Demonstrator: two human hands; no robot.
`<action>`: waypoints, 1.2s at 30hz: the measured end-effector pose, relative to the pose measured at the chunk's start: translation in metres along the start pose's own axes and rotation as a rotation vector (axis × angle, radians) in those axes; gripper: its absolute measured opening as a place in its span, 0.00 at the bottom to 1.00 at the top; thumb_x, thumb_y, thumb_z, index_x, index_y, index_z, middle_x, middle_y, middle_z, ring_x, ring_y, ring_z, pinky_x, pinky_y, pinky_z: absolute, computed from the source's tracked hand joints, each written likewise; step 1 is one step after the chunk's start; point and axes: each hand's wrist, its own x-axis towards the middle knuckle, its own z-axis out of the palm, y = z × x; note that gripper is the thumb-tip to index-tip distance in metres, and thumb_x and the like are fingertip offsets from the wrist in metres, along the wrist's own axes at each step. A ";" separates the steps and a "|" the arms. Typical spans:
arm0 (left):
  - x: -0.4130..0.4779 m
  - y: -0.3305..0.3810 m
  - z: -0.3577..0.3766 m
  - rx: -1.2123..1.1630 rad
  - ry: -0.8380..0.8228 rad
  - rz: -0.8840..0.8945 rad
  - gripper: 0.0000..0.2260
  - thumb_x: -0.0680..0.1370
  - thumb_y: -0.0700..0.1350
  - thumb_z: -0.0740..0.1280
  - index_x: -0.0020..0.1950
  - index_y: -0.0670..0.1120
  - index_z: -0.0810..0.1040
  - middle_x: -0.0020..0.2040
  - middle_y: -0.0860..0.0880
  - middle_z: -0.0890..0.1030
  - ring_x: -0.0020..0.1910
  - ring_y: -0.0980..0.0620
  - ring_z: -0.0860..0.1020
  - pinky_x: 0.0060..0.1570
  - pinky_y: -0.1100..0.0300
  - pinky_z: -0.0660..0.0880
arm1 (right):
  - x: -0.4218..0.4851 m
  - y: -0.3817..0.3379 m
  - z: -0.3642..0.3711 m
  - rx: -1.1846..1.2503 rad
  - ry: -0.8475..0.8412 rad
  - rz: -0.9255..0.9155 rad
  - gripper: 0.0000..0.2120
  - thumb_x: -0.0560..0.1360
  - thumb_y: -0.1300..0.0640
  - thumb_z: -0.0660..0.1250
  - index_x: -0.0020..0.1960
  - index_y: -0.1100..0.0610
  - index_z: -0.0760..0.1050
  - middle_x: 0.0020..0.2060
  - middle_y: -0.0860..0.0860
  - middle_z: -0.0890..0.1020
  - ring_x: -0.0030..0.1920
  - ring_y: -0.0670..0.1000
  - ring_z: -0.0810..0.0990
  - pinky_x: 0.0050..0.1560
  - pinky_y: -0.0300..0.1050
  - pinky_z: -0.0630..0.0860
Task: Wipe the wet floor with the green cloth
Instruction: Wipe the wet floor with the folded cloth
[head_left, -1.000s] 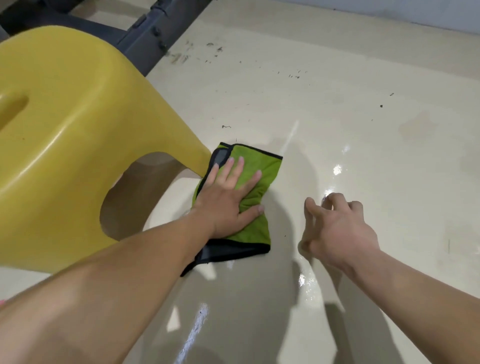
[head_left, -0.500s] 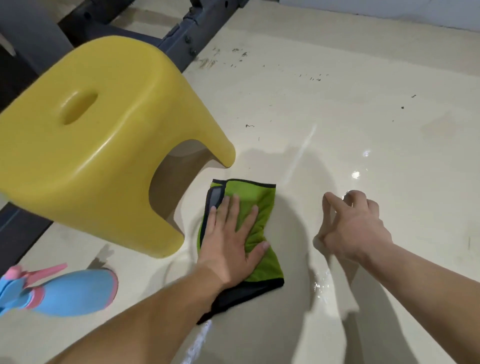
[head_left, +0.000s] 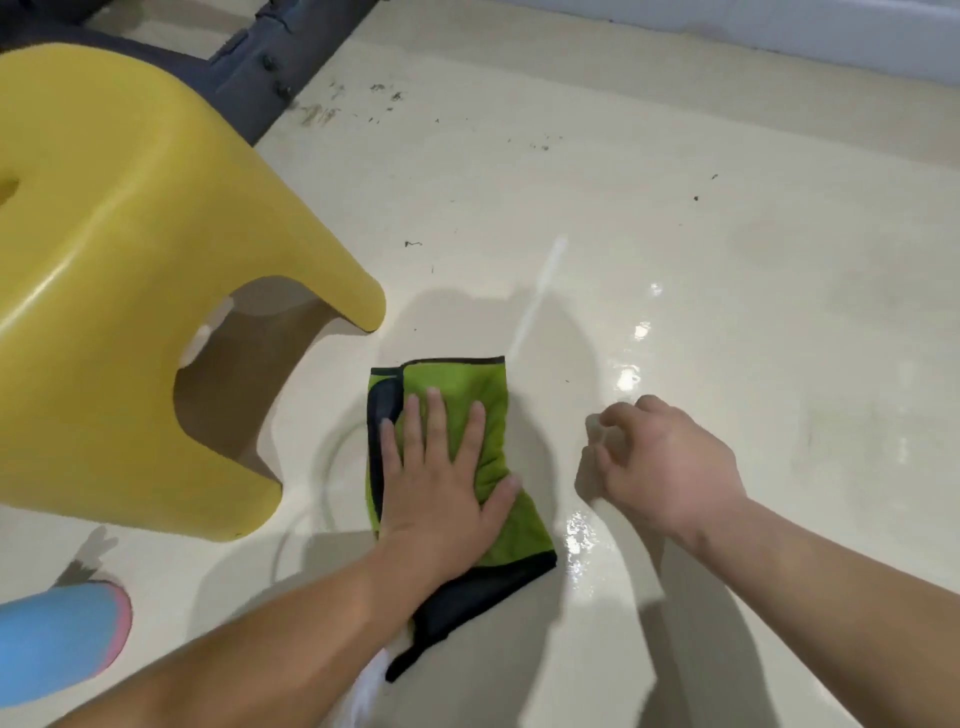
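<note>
Blue obj (head_left: 52, 639) in front of yellow stool (head_left: 130, 312), L hand (head_left: 439, 488) flat, fingers (head_left: 435, 415) straight, pressing green cloth (head_left: 467, 384) on wet floor (head_left: 675, 260) just R of stool, R hand (head_left: 670, 467) further R, fingers loosely curled, empty, dark frame (head_left: 249, 78) behind stool

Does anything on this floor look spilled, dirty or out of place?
Yes. Water glistens on the floor just right of the green cloth, not yet wiped. Dark specks and scuffs lie scattered near the grey metal frame.
</note>
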 end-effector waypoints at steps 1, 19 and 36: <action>0.022 0.018 -0.009 -0.003 -0.005 0.044 0.39 0.78 0.73 0.37 0.83 0.55 0.32 0.81 0.38 0.29 0.79 0.36 0.27 0.77 0.33 0.32 | -0.006 0.011 -0.001 0.036 -0.024 0.055 0.08 0.78 0.45 0.62 0.55 0.42 0.75 0.52 0.44 0.76 0.53 0.50 0.77 0.43 0.44 0.72; 0.042 0.162 -0.031 -0.459 0.049 0.731 0.32 0.70 0.43 0.58 0.76 0.42 0.73 0.83 0.37 0.57 0.84 0.39 0.52 0.82 0.42 0.49 | -0.074 0.080 0.028 0.239 0.136 0.163 0.34 0.83 0.50 0.57 0.84 0.53 0.46 0.83 0.54 0.52 0.82 0.53 0.48 0.79 0.41 0.46; 0.073 0.062 -0.059 0.202 -0.295 0.269 0.64 0.61 0.83 0.63 0.80 0.58 0.27 0.81 0.39 0.29 0.81 0.36 0.31 0.77 0.31 0.54 | 0.031 0.132 -0.005 -0.075 -0.024 0.510 0.55 0.64 0.14 0.35 0.81 0.44 0.29 0.81 0.55 0.32 0.81 0.60 0.32 0.78 0.67 0.37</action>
